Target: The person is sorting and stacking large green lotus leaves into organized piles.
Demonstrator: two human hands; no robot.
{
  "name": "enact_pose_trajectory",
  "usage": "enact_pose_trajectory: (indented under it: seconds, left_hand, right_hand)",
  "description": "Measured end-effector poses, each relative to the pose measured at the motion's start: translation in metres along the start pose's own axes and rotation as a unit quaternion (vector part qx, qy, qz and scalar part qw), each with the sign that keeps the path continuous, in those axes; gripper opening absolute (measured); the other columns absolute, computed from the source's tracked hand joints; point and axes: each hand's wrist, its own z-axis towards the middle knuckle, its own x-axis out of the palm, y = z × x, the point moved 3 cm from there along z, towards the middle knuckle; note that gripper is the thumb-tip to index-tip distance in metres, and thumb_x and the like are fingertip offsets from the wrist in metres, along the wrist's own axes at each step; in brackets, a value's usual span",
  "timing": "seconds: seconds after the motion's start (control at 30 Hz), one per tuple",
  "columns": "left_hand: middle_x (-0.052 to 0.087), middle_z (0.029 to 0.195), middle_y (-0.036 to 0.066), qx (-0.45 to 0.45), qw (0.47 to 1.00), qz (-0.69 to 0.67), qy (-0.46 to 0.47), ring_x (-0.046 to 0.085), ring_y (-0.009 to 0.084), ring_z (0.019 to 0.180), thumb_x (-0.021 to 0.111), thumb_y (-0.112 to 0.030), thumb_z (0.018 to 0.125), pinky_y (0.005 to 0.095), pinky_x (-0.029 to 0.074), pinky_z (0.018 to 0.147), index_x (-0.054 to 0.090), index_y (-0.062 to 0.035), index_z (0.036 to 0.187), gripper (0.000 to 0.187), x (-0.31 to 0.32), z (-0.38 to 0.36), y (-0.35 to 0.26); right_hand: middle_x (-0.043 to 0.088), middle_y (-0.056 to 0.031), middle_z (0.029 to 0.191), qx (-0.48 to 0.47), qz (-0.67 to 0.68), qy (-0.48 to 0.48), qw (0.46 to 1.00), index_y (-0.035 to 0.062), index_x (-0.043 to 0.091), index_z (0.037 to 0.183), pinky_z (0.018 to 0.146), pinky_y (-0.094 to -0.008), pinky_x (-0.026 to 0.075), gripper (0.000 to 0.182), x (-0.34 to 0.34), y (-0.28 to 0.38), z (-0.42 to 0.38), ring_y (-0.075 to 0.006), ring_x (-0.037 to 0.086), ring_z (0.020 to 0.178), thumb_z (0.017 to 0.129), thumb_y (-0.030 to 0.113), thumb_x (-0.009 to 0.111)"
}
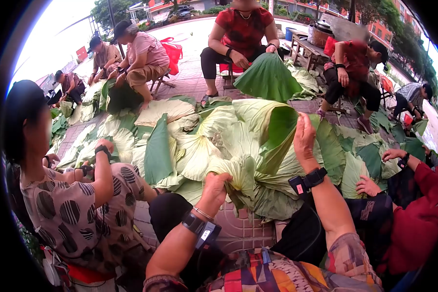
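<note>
Between my two hands hangs a large lotus leaf (pixel 238 125), pale green outside, with a darker green inner face showing where its right edge folds over. My left hand (pixel 216 189) pinches the leaf's near edge, which is bunched at the fingers. On the right, my right hand (pixel 304 136) is raised with fingers closed on the leaf's folded upper edge; the thumb side is partly hidden. Beneath lies a broad heap of lotus leaves (pixel 272 202), some pale and some dark green. A dark green folded leaf (pixel 158 152) rests left of my left hand.
A person in a patterned top (pixel 63 204) sits close on my left, and a red sleeve (pixel 418 224) is close on my right. Opposite, a seated person holds a green lotus leaf (pixel 268 78). Brick paving (pixel 241 224) shows below my hands. A wooden bench (pixel 306 48) stands behind.
</note>
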Motion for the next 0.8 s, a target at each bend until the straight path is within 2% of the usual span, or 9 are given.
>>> enact_pose_trajectory:
  seconds: [0.13,0.23,0.33,0.4,0.5,0.57,0.6,0.7,0.8]
  left_hand:
    - [0.055,0.079,0.009,0.006,0.999,-0.010,0.030,0.056,0.0203,0.066,0.054,0.008,0.068,0.0311,0.047,0.057,0.050,0.0041,0.088,0.021,0.000,0.001,0.001]
    - [0.056,0.080,0.009,0.013,1.000,-0.011,0.023,0.056,0.0204,0.067,0.054,0.008,0.068,0.0313,0.047,0.059,0.051,0.0038,0.088,0.020,0.003,-0.001,0.002]
    - [0.057,0.081,0.009,0.014,1.000,0.003,0.013,0.057,0.0204,0.068,0.054,0.008,0.068,0.0315,0.047,0.059,0.051,0.0035,0.087,0.020,0.006,-0.004,0.000]
    - [0.057,0.081,0.009,0.016,1.000,-0.001,0.017,0.057,0.0203,0.068,0.054,0.008,0.068,0.0314,0.047,0.059,0.052,0.0034,0.088,0.020,0.006,-0.004,-0.001]
    - [0.057,0.081,0.009,0.024,0.999,-0.013,0.016,0.057,0.0202,0.069,0.054,0.008,0.068,0.0310,0.047,0.059,0.052,0.0033,0.087,0.020,0.002,0.003,0.001]
    - [0.058,0.080,0.009,0.026,0.999,-0.019,0.008,0.058,0.0202,0.068,0.055,0.008,0.068,0.0308,0.047,0.059,0.053,0.0033,0.086,0.019,-0.001,0.003,0.001]
    - [0.058,0.078,0.009,0.020,1.000,-0.016,0.006,0.058,0.0201,0.066,0.055,0.007,0.068,0.0308,0.047,0.058,0.054,0.0034,0.085,0.017,0.000,0.001,-0.002]
    - [0.059,0.077,0.009,0.016,1.000,-0.007,0.003,0.059,0.0210,0.067,0.055,0.006,0.069,0.0308,0.048,0.059,0.055,0.0033,0.086,0.017,0.001,-0.001,-0.005]
    - [0.059,0.077,0.009,0.021,1.000,-0.006,0.008,0.059,0.0202,0.066,0.059,0.005,0.069,0.0300,0.048,0.057,0.055,0.0031,0.086,0.016,0.005,-0.004,-0.009]
  right_hand:
    - [0.060,-0.0186,0.076,-0.070,-0.042,-0.021,0.996,0.0046,0.055,0.102,0.061,-0.0355,0.045,0.022,-0.011,0.010,0.006,-0.0314,0.059,0.070,0.091,0.016,0.040]
    - [0.060,-0.0182,0.082,-0.133,-0.157,0.162,0.965,0.0058,0.056,0.103,0.062,-0.0385,0.047,0.021,0.012,-0.004,-0.013,-0.0332,0.059,0.072,0.085,0.013,0.046]
    - [0.059,-0.0216,0.081,-0.074,-0.057,0.395,0.914,0.0016,0.057,0.096,0.072,-0.0423,0.045,0.023,0.035,-0.026,-0.044,-0.0381,0.056,0.080,0.080,0.017,0.050]
    - [0.060,-0.0229,0.084,-0.049,-0.025,0.431,0.901,-0.0012,0.059,0.096,0.072,-0.0404,0.046,0.027,0.046,-0.020,-0.059,-0.0377,0.057,0.080,0.078,0.018,0.052]
    - [0.062,-0.0207,0.090,0.004,0.030,0.517,0.855,-0.0006,0.059,0.101,0.076,-0.0364,0.046,0.033,0.056,0.002,-0.079,-0.0320,0.060,0.086,0.079,0.023,0.055]
    - [0.060,-0.0187,0.102,0.098,0.154,0.620,0.763,0.0004,0.054,0.111,0.084,-0.0340,0.044,0.049,0.060,0.020,-0.098,-0.0272,0.058,0.097,0.077,0.034,0.062]
    - [0.060,-0.0187,0.102,0.099,0.154,0.620,0.763,0.0004,0.054,0.111,0.084,-0.0340,0.044,0.049,0.058,0.030,-0.102,-0.0272,0.058,0.097,0.077,0.034,0.062]
    - [0.052,-0.0188,0.117,0.081,0.184,0.654,0.729,-0.0002,0.042,0.123,0.090,-0.0353,0.040,0.073,0.056,0.045,-0.113,-0.0293,0.052,0.107,0.071,0.044,0.068]
    - [0.053,-0.0187,0.115,0.080,0.192,0.649,0.732,0.0005,0.043,0.123,0.090,-0.0343,0.040,0.070,0.058,0.046,-0.118,-0.0286,0.052,0.107,0.072,0.041,0.068]
